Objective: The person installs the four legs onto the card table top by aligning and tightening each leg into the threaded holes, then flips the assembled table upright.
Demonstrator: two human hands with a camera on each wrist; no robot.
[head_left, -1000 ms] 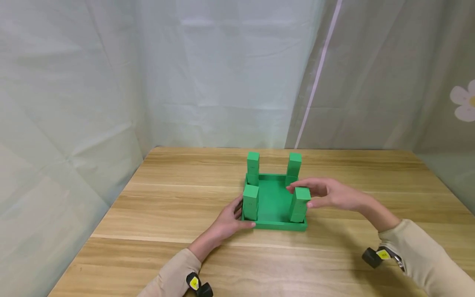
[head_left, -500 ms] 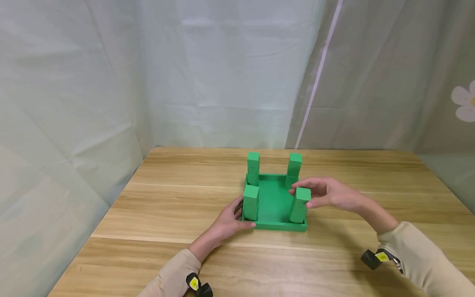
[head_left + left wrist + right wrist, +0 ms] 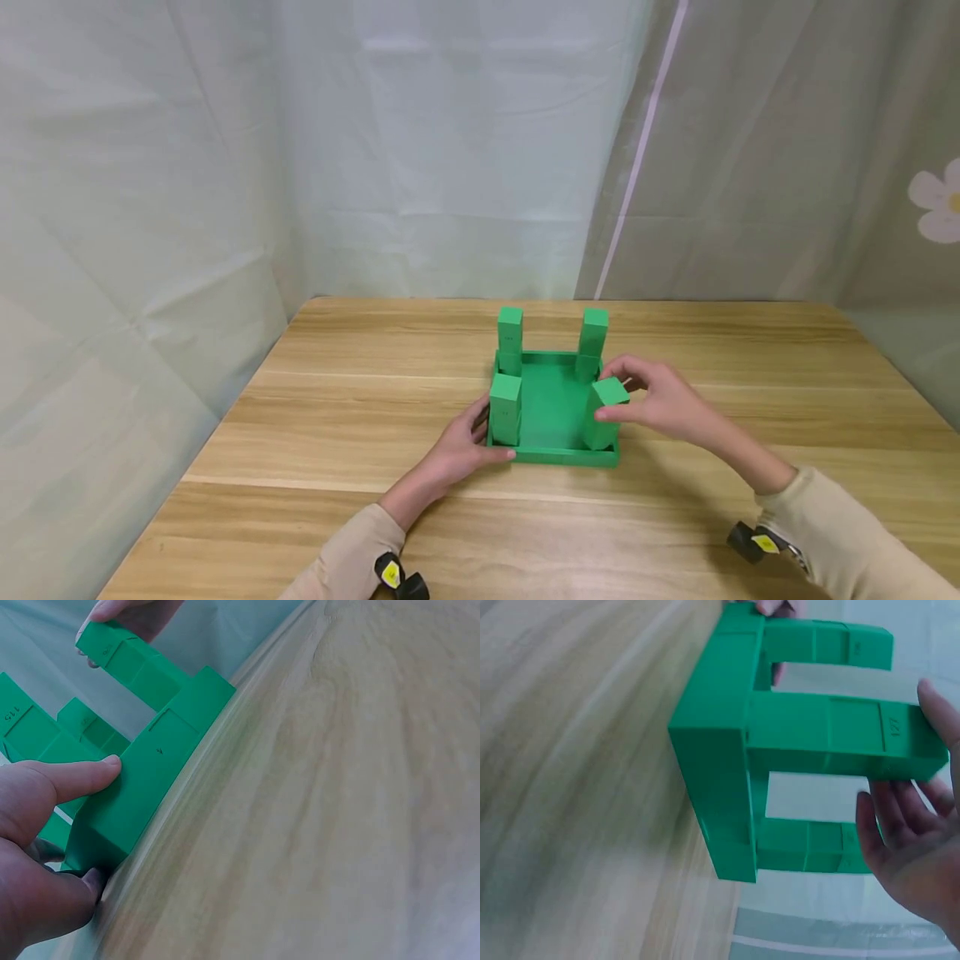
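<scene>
A green square base lies flat on the wooden table with four green legs standing up from its corners. My left hand grips the base's near-left corner beside the near-left leg; in the left wrist view its thumb presses the base's side. My right hand curls round the top of the near-right leg, which leans a little. In the right wrist view the right hand's fingers and thumb close round that leg. The two far legs stand upright.
Pale curtains hang close behind the table and along its left side. Bare wood surrounds the green piece on all sides. A small black and yellow device sits at my right wrist and another at my left wrist.
My right hand has dropped lower and closed over the top of the near-right leg, which now leans slightly. The left hand and the base have stayed put.
</scene>
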